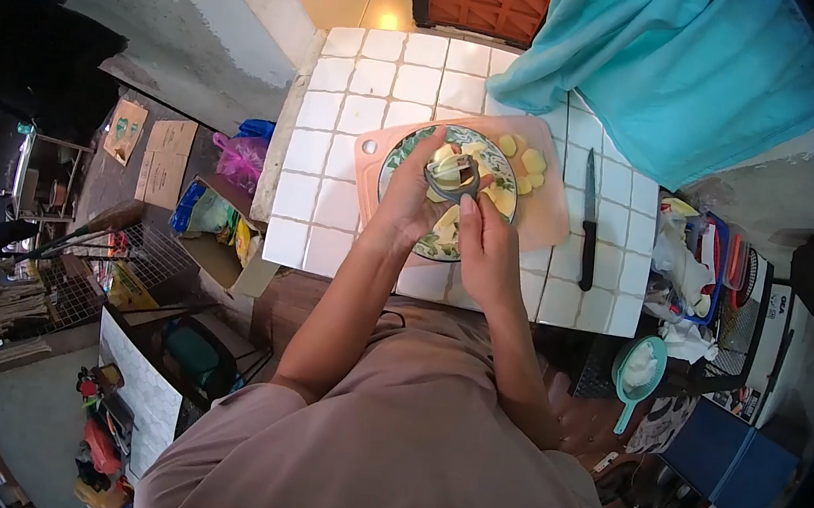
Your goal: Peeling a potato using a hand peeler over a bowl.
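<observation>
Above the plate, my left hand holds a pale-yellow piece of food, probably potato, largely covered by the tool and fingers. My right hand grips a dark grey peeler by its lower end, its wide frame lying over the piece. Beneath both hands is a round plate with a green leaf pattern, bearing several pale-yellow pieces. The plate rests on a peach-coloured cutting board. Several round yellow slices lie on the board's right part.
A black-handled kitchen knife lies right of the board on the white-tiled table. A turquoise curtain drapes onto the table's far right corner. Left below stands an open cardboard box with bags. A turquoise strainer is at lower right.
</observation>
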`<state>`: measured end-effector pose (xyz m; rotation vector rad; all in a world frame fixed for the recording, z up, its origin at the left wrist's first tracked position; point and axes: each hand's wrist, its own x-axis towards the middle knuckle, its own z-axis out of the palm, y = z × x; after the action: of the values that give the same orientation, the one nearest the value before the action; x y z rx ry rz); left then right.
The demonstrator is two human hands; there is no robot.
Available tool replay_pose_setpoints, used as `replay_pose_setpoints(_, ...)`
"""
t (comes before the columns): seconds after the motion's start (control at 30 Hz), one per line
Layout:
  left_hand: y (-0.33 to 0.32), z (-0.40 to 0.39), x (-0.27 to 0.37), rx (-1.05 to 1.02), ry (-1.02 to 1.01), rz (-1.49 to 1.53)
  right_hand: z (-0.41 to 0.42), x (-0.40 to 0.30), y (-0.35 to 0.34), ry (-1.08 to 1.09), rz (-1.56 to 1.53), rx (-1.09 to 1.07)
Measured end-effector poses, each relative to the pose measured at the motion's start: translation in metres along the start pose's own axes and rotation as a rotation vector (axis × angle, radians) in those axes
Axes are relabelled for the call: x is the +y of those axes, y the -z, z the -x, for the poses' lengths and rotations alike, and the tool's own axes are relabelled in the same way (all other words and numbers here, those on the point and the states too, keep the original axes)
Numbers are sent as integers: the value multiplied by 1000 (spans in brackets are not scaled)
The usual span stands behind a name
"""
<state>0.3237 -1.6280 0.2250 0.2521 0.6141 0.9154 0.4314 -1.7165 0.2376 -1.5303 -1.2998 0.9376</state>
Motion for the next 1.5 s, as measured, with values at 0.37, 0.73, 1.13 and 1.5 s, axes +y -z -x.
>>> replay_pose_setpoints(0.37, 10, -6, -8, -7, -4, 44, 1, 11, 0, -24, 5, -5)
replay_pose_setpoints(0.73, 7, -4, 2, -72, -35, -115, -3, 0, 6, -71, -25, -39)
replay_pose_setpoints(1.13, 3, -4, -5, 20, -6, 34, 1, 4, 1, -3, 63, -9)
replay_pose_setpoints(1.5, 7, -6, -9, 45, -66, 84, 4, 10, -2, 1, 28, 7)
